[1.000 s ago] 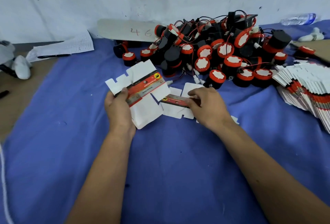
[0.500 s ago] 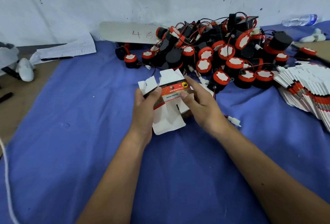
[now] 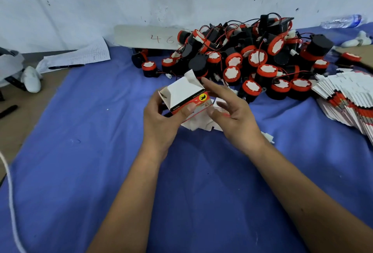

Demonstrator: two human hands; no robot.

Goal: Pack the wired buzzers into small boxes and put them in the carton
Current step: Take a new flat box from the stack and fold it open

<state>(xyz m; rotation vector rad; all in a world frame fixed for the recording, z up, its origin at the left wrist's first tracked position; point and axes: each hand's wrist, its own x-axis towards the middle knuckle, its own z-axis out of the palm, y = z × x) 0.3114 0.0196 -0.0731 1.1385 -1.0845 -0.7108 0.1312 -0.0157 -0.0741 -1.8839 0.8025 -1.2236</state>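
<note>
A small white box with a red band [image 3: 184,93] is held above the blue cloth, partly formed, its white flaps standing open on top. My left hand [image 3: 161,119] grips it from the left, thumb on the red band. My right hand [image 3: 230,115] is at the box's right side; its index finger touches a top flap and its other fingers are relaxed. A second flat box blank [image 3: 212,126] lies under my right hand. Behind is a heap of black and red wired buzzers [image 3: 252,59].
A fanned stack of flat box blanks [image 3: 347,103] lies at the right. A grey card marked 46 [image 3: 145,36], a paper sheet [image 3: 80,55] with a pen, and a plastic bottle [image 3: 341,20] sit by the wall. A white cord [image 3: 10,192] runs at the left edge.
My left hand brought a flat blank in from the left to the middle. Both hands have since opened it into a box shape. My right hand left the blank lying on the cloth.
</note>
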